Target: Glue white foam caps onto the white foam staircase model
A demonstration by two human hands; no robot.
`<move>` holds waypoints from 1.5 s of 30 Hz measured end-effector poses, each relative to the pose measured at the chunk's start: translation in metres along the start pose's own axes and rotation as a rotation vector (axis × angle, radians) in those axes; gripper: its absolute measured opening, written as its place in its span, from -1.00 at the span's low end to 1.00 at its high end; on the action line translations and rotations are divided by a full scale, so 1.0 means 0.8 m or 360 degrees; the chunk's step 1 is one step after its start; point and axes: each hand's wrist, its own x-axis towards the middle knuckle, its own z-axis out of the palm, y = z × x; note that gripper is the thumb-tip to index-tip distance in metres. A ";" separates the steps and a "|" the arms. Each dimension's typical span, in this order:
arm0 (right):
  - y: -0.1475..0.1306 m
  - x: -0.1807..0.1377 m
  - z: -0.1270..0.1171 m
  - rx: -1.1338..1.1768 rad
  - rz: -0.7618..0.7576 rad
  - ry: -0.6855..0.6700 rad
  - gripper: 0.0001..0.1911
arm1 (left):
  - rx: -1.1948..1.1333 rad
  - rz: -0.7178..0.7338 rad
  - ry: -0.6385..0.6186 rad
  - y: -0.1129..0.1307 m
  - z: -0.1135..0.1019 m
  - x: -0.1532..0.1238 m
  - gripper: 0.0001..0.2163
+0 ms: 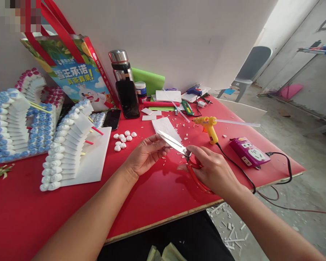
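My right hand (214, 168) grips a pair of scissors (176, 144) by its red handles, the blades partly apart and pointing to the upper left. Close against the blades is my left hand (148, 154), thumb and fingers pinched together; whatever they hold is too small or hidden to name. Behind the blades lies a white foam-like sheet (164, 127) with small white scraps around it. Several small white rolled balls (122, 138) sit left of my left hand. Farther left stands a curved white model (70, 145) edged with white rolls, on a white base.
A yellow glue gun (210, 130) and a purple power strip (250, 152) with cords occupy the right side. Behind are a green cutter (187, 108), a phone (127, 99), a steel flask (119, 63) and a printed bag (78, 72). Blue-and-white models (8, 123) stand far left.
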 end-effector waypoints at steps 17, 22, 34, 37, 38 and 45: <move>0.006 0.005 -0.009 0.0252 0.0400 -0.0145 -0.42 | -0.0125 -0.0077 0.0067 0.007 -0.002 0.000 -0.85; 0.002 0.009 -0.009 0.0059 0.0188 -0.0149 -0.39 | -0.0104 -0.0060 -0.0012 0.006 0.004 -0.001 -0.83; -0.008 0.019 -0.003 -0.0082 0.0040 -0.0085 -0.51 | -0.0045 -0.0023 -0.0080 0.001 0.005 0.000 -0.88; -0.006 0.018 -0.002 -0.0108 0.0014 -0.0075 -0.52 | -0.0044 -0.0038 -0.0084 0.000 0.003 0.001 -0.87; -0.005 0.017 -0.002 -0.0119 0.0011 -0.0067 -0.53 | -0.0045 -0.0044 -0.0083 0.000 0.002 0.001 -0.87; -0.005 0.016 0.001 -0.0135 0.0024 -0.0052 -0.57 | -0.0064 -0.0081 -0.0069 -0.003 -0.001 0.002 -0.87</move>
